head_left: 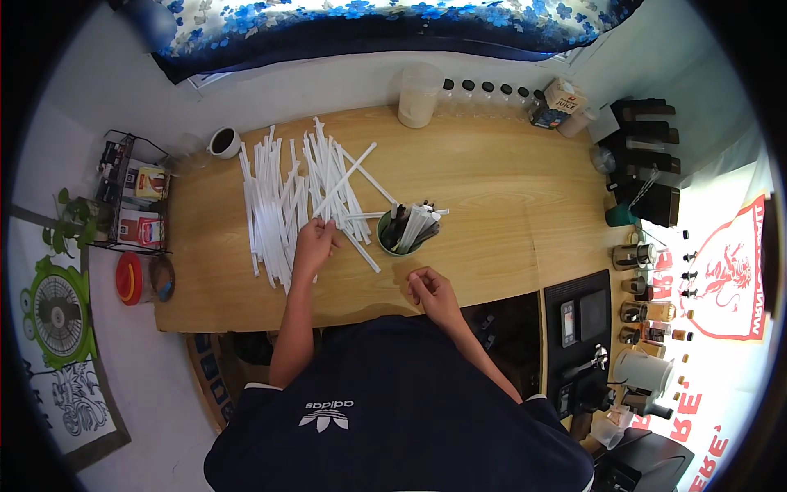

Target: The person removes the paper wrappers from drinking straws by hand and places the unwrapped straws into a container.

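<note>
Long white straws in paper wrappers [266, 201] lie in a loose pile on the wooden table, roughly in two bunches. My left hand [316, 246] is at the near side of the pile, its fingers pinched at the lower end of a wrapped straw [348, 176] that slants across the others. A green cup [398, 248] stands to the right of the pile, holding black straws and white-wrapped ones upright. Below the cup, near the table's front edge, my right hand [434, 293] is curled with thumb and fingers together; nothing shows in it.
A dark-filled white mug [224, 143] stands at the back left. Along the back wall are a translucent pitcher [420, 97], several small black-capped bottles [488, 97] and a juice carton [561, 102]. A wire rack [131, 193] is left; a scale [568, 322] sits right.
</note>
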Tool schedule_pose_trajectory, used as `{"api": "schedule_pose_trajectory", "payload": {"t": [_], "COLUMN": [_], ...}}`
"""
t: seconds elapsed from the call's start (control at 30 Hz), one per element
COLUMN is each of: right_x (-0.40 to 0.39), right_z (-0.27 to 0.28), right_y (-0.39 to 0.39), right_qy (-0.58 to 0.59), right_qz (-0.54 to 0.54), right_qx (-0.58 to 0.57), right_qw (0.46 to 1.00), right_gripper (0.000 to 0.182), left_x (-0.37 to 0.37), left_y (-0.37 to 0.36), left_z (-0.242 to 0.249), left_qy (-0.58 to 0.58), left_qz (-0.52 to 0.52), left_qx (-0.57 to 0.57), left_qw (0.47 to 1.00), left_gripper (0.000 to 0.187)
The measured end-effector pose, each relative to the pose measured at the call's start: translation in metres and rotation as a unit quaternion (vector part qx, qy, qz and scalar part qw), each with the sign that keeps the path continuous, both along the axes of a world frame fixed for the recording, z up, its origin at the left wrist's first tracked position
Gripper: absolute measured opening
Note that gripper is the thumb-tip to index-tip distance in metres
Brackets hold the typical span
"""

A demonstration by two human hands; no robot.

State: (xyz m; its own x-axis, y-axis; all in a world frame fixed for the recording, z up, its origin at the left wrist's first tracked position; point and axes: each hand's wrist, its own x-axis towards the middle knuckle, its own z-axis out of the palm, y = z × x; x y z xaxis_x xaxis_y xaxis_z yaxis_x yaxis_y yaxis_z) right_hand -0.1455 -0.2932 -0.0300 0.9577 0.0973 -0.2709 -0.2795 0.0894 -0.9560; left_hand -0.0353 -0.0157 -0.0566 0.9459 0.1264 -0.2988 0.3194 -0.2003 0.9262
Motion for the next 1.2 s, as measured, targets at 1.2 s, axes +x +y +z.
{"api": "schedule_pose_trajectory", "payload": {"t": [1.2], "right_x": [-0.001], "right_z": [0.028], "right_y": [0.055], "right_qy": [-0.022], "right_qz": [0.156], "right_qx": [-0.079], "right_qw": [0.984], "right_gripper": [0.023], "left_x": [-0.076], "left_y": [-0.023], "left_z": [0.086], "left_qy": [-0.056], "left_qz": [-0.147], "left_qx": [-0.03], "left_qw": [0.987], "left_gripper": [0.02]}}
